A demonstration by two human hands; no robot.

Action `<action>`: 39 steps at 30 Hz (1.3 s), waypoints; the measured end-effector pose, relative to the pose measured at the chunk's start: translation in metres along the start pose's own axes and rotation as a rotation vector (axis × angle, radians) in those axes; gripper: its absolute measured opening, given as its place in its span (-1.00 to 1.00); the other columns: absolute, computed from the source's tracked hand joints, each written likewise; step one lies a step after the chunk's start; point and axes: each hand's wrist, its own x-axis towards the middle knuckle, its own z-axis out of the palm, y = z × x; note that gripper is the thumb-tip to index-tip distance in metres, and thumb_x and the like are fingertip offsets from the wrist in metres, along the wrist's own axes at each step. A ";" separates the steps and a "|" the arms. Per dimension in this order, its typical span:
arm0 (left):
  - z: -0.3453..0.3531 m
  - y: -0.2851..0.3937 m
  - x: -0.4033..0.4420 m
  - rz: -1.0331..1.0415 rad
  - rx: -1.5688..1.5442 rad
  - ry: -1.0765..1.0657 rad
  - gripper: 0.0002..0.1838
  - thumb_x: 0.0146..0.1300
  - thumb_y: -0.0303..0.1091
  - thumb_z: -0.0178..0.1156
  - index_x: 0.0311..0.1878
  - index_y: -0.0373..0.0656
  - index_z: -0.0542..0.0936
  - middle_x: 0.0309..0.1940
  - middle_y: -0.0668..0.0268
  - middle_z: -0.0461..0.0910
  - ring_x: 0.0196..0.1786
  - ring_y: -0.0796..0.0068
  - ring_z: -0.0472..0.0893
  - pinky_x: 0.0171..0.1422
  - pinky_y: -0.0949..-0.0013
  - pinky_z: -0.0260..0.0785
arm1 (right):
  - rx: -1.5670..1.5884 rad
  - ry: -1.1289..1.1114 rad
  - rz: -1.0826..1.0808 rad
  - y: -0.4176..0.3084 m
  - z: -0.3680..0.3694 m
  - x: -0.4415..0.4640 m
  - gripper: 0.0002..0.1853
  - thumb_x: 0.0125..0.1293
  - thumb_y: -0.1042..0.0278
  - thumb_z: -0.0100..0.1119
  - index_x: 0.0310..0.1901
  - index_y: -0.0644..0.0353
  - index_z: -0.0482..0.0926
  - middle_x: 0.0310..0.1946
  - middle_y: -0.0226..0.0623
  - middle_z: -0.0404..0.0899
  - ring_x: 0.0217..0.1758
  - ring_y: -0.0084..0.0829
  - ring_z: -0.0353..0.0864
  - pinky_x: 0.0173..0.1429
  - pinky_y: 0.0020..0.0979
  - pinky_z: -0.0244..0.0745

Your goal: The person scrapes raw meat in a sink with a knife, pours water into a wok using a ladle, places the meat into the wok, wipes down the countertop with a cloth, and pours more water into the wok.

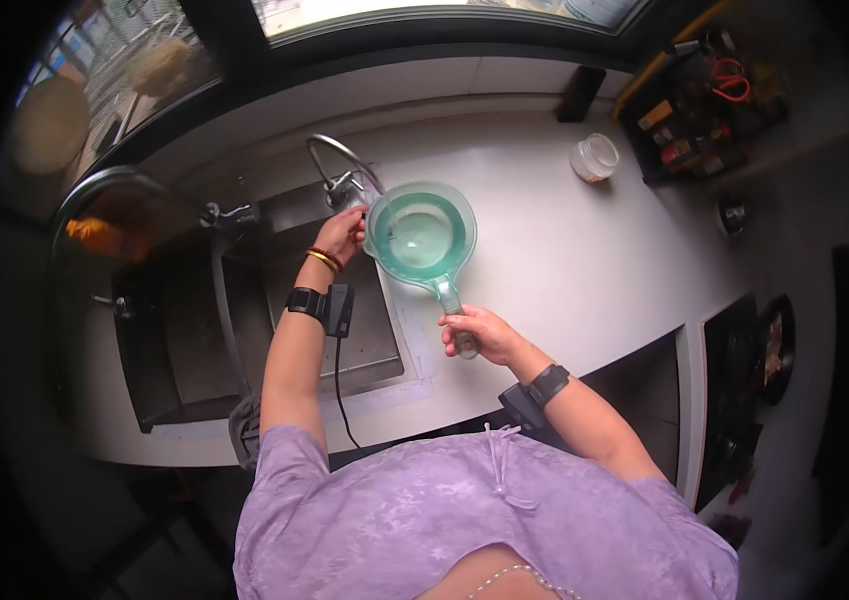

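A translucent green water dipper (423,273) with clear liquid inside is held level at the right edge of the sink. My right hand (480,335) is closed around its handle (449,297), which points toward my body. At the dipper's left side, my left hand (342,236) has its fingers bent against the rim; part of the grip is hidden. Just beyond that hand stands a chrome faucet (333,152), its curved spout reaching over the dipper. Whether water is running cannot be made out clearly.
A dark double-basin sink (180,340) lies to the left, with a second curved faucet (130,175) at its far side. On the white counter (555,260) stands a clear jar (596,158). A dark rack of goods (685,125) is at the back right, near a stove (730,390).
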 end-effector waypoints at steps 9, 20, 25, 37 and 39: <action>0.014 0.017 0.017 0.148 -0.016 -0.001 -0.62 0.11 -0.52 0.00 0.05 -0.32 0.32 -0.38 0.44 0.41 -0.46 0.77 0.31 -0.42 0.73 0.18 | 0.018 -0.019 0.007 -0.001 -0.007 0.006 -0.73 0.10 0.28 0.10 -0.23 0.26 0.38 -0.57 -0.38 0.39 -0.58 -0.55 0.41 -0.45 -0.45 0.42; 0.012 0.027 0.039 0.261 -0.065 -0.034 -0.56 0.25 -0.31 -0.07 0.19 -0.16 0.20 -0.39 0.50 0.36 -0.54 0.74 0.25 -0.58 0.67 0.14 | -0.046 -0.016 -0.115 -0.005 -0.005 -0.020 -0.85 0.09 0.35 0.06 -0.48 0.13 0.30 -0.73 -0.48 0.28 -0.78 -0.63 0.28 -0.68 -0.53 0.26; -0.002 0.029 0.008 0.256 -0.137 -0.192 -0.59 0.29 -0.30 -0.14 0.20 -0.11 0.18 -0.42 0.49 0.32 -0.55 0.75 0.24 -0.59 0.68 0.14 | 0.033 -0.010 -0.136 -0.004 -0.019 -0.062 -0.86 0.10 0.35 0.04 -0.47 0.12 0.29 -0.73 -0.50 0.25 -0.77 -0.65 0.25 -0.68 -0.55 0.23; 0.029 -0.036 -0.106 0.284 -0.086 0.077 -0.57 0.27 -0.34 -0.13 0.21 -0.09 0.16 -0.40 0.48 0.34 -0.54 0.73 0.27 -0.59 0.67 0.15 | 0.278 0.173 -0.355 -0.012 -0.106 -0.333 -0.90 0.13 0.43 0.00 -0.40 0.19 0.29 -0.70 -0.49 0.23 -0.75 -0.67 0.23 -0.66 -0.56 0.24; 0.053 -0.048 -0.115 0.285 -0.107 0.118 -0.58 0.29 -0.30 -0.13 0.21 -0.08 0.17 -0.43 0.49 0.32 -0.55 0.73 0.23 -0.61 0.66 0.11 | 0.316 0.224 -0.427 -0.010 -0.125 -0.387 -0.90 0.12 0.46 0.00 -0.38 0.19 0.29 -0.70 -0.48 0.23 -0.75 -0.67 0.24 -0.66 -0.57 0.25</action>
